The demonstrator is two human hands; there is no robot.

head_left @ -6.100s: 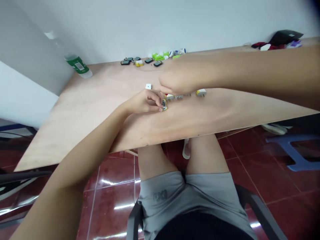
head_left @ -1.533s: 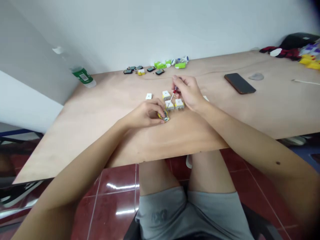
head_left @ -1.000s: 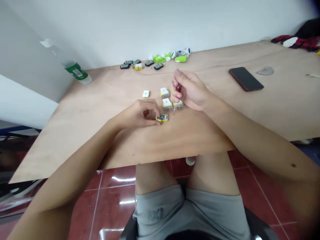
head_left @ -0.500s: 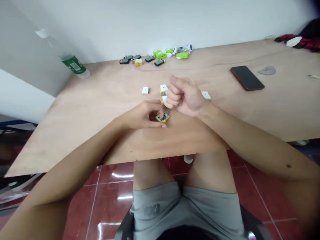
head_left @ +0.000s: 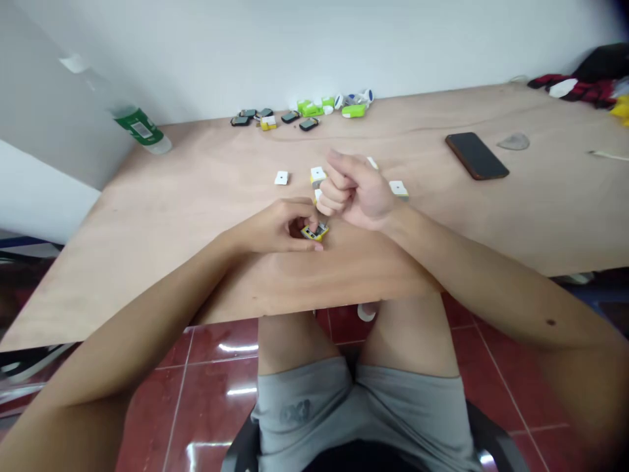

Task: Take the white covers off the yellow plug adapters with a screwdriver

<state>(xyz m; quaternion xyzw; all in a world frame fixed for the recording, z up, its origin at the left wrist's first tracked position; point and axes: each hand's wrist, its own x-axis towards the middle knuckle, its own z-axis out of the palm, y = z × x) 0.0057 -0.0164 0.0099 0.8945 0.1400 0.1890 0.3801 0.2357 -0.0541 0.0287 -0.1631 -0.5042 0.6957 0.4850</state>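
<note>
Near the middle of a plywood table (head_left: 162, 223), a seated person works with both forearms reaching over the front edge. The left hand (head_left: 272, 227) is curled, its fingertips (head_left: 305, 225) gripping a small yellow-framed module (head_left: 315, 232) with a dark face, which sits low at the table, just in front of the knuckles of the other hand. The right hand (head_left: 356, 194) is clenched in a loose fist directly beyond it, knuckles turned toward the left hand; whatever the fist may hold is hidden by the fingers.

Around the hands lie several loose parts: a white-topped yellow block (head_left: 318, 175) just beyond the fist, a second one (head_left: 398, 189) off to its right, a flat white square (head_left: 281, 177) to its left, and a small white piece (head_left: 372, 162) just past the knuckles. Along the back of the table, against the wall, runs a row of small dark cases (head_left: 289, 117), yellow pieces (head_left: 268, 124), lime-green parts (head_left: 310, 109) and white-and-blue bits (head_left: 354, 98).

A plastic bottle with a green label (head_left: 140, 128) lies at the back left corner. Over on the right are a black smartphone (head_left: 476, 155), face up, a translucent scrap (head_left: 514, 141) and a heap of red cloth (head_left: 584, 88). Below the table, grey shorts (head_left: 363, 406) and red tiles (head_left: 216, 393) show.
</note>
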